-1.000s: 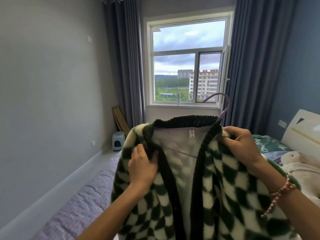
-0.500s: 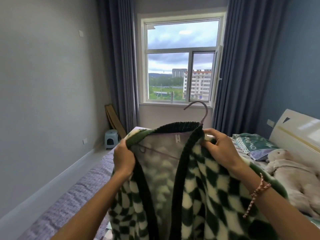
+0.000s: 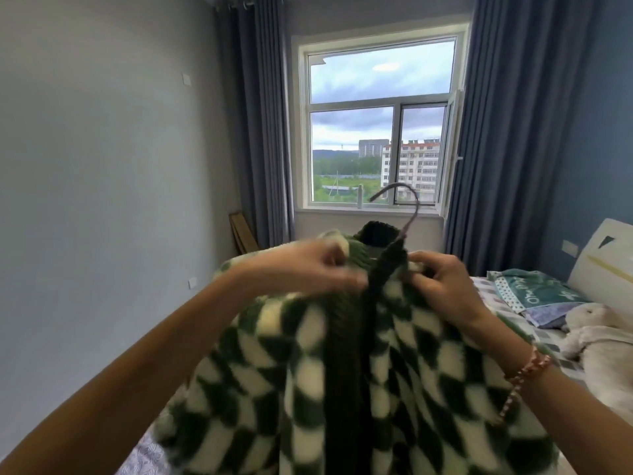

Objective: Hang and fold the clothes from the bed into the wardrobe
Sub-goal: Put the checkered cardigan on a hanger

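Observation:
A fleecy green-and-cream checked jacket with a dark ribbed collar and front band hangs in front of me on a hanger. Only the hanger's thin hook shows, rising above the collar. My left hand grips the left front edge just below the collar and holds it against the dark band. My right hand pinches the right front edge near the collar. The two front edges meet down the middle, so the lining is hidden.
The bed lies at the right with a patterned pillow and a white plush toy. A window between blue curtains is straight ahead. A grey wall runs along the left. The wardrobe is out of view.
The jacket front was open, showing the pale lining. My left hand has pulled its edge rightward to the centre, closing the front. The hanger hook now stands more upright.

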